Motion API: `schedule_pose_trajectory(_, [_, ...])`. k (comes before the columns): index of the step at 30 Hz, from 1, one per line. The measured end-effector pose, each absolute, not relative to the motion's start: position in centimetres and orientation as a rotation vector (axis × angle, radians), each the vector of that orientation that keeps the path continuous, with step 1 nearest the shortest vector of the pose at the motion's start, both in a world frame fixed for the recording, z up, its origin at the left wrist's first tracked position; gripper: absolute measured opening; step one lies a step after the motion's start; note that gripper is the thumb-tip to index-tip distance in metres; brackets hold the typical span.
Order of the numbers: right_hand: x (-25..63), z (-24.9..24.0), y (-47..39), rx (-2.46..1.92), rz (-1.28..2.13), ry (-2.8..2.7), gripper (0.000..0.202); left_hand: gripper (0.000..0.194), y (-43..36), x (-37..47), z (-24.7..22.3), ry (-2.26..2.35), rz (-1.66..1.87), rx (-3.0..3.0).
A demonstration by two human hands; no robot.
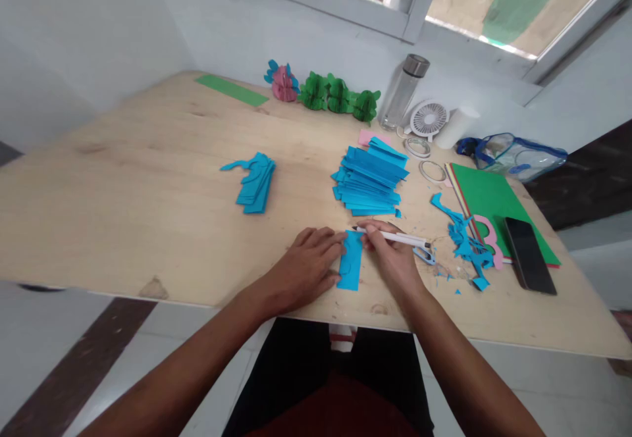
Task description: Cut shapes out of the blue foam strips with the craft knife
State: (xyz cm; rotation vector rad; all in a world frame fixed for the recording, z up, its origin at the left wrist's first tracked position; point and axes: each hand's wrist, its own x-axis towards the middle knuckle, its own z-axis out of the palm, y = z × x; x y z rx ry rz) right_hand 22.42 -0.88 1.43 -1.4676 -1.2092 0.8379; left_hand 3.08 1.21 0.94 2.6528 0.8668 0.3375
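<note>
A small blue paper strip [351, 262] lies upright to my view near the table's front edge, with a faint curved outline on it. My left hand [311, 267] rests flat on the table, its fingertips on the strip's left edge. My right hand [390, 256] holds a white pen [402, 238], whose dark tip is by the strip's top edge. Beyond it lies a pile of blue folded strips [370, 180]. Blue cut pieces [257, 183] are stacked to the left. Scissors with a light blue handle [424, 255] lie partly hidden beside my right hand.
Blue scraps [467, 239], a pink cutout [488, 239], a black phone [529, 255] and green sheets [508, 200] lie right. Along the wall stand green paper shapes [338, 95], a bottle [405, 91] and a small fan [428, 119]. A green strip [232, 89] lies back left.
</note>
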Motion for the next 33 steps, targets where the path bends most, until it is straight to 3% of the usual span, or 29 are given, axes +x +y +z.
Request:
schedule_pose_trajectory(11, [22.3,0.4,0.5,-1.495,0.763,-1.334,0.007,0.037,1.2,3.0,1.1,0.859,0.345,2.589])
schedule_pose_trajectory(33, [22.2,0.3,0.5,-1.524,0.717,-1.430,0.009,0.039,1.4,2.9,0.7,0.861,0.354,2.589])
